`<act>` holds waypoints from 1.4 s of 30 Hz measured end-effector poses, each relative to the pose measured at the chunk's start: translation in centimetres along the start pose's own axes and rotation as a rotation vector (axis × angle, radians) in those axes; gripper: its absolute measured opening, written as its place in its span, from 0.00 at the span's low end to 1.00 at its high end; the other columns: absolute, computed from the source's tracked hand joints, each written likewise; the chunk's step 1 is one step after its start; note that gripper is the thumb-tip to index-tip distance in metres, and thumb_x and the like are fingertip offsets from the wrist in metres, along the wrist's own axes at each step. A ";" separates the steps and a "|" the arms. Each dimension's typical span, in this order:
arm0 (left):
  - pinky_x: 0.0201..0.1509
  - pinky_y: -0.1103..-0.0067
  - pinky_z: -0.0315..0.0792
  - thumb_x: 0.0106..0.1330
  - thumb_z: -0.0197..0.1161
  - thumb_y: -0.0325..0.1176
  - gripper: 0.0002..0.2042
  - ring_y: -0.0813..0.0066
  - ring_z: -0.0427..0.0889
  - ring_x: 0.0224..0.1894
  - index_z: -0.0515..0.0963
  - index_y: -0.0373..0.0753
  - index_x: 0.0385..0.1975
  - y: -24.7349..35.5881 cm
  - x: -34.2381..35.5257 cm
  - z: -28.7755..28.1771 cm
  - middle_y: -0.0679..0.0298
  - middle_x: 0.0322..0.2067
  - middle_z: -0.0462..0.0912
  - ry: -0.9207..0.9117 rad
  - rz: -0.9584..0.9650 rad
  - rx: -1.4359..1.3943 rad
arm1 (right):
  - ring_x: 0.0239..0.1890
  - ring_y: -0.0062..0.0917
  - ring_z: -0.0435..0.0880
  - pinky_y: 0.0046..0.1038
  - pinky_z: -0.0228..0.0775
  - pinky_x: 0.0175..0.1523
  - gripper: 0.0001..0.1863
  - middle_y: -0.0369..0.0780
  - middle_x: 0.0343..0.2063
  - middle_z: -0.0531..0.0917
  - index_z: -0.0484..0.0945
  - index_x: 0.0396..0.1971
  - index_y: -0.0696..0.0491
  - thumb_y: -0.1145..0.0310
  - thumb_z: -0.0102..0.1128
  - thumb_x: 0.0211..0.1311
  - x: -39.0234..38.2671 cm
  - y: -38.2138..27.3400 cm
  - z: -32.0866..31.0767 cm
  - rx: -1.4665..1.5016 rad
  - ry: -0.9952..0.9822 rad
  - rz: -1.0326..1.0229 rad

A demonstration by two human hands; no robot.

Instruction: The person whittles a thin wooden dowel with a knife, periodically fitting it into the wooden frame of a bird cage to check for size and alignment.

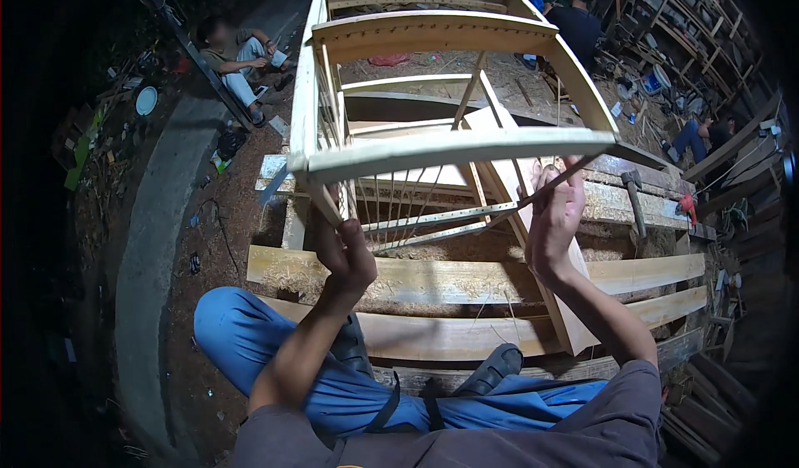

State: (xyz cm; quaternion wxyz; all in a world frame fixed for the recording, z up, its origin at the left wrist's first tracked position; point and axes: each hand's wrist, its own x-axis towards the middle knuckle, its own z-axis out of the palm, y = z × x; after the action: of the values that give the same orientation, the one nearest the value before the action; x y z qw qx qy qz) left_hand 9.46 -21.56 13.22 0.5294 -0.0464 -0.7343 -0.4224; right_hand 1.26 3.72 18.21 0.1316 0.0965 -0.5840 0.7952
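Observation:
A pale wooden frame (466, 151) of curved rails and straight posts is held up in front of me, tilted. Small holes run along some of its rails, and thin rods (391, 197) cross its lower left part. My left hand (348, 256) is closed round the post at the frame's near left corner. On the near right side, my right hand (556, 222) grips a narrow dark post of the same frame. The frame hides some of the fingertips of both hands.
Beneath the frame lie wooden planks (416, 281) strewn with shavings. A leaning board (574, 331) stands by my right forearm. A hammer (635, 201) rests on the planks at right. One person (237, 60) sits far left; others are at the far right, near stacked timber (707, 18).

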 end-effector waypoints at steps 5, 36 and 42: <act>0.75 0.58 0.54 0.77 0.46 0.42 0.30 0.48 0.63 0.71 0.57 0.21 0.69 -7.0 -3.8 -2.0 0.40 0.69 0.60 0.014 0.147 -0.039 | 0.48 0.17 0.75 0.21 0.70 0.50 0.39 0.42 0.61 0.70 0.59 0.69 0.63 0.43 0.46 0.76 -1.3 -0.3 0.8 -0.113 0.008 -0.195; 0.78 0.60 0.52 0.61 0.60 0.34 0.41 0.52 0.57 0.74 0.48 0.29 0.73 -2.7 -0.4 -1.5 0.43 0.71 0.55 -0.276 0.167 0.048 | 0.40 0.20 0.70 0.26 0.67 0.47 0.23 0.41 0.47 0.73 0.64 0.64 0.60 0.62 0.33 0.79 -1.5 2.7 -0.7 -0.188 -0.146 -0.203; 0.77 0.62 0.53 0.62 0.55 0.37 0.37 0.55 0.59 0.75 0.56 0.30 0.72 -1.3 0.3 0.6 0.48 0.69 0.63 -0.203 -0.122 -0.079 | 0.28 0.16 0.68 0.22 0.64 0.34 0.19 0.33 0.27 0.71 0.66 0.61 0.58 0.66 0.35 0.79 -0.3 1.7 0.0 -0.361 -0.149 -0.013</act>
State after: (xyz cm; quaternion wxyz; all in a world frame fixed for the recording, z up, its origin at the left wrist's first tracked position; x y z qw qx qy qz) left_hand 8.16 -22.10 12.68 0.4236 -0.0651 -0.7683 -0.4755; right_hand 0.97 3.19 16.64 0.1083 0.1334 -0.7247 0.6673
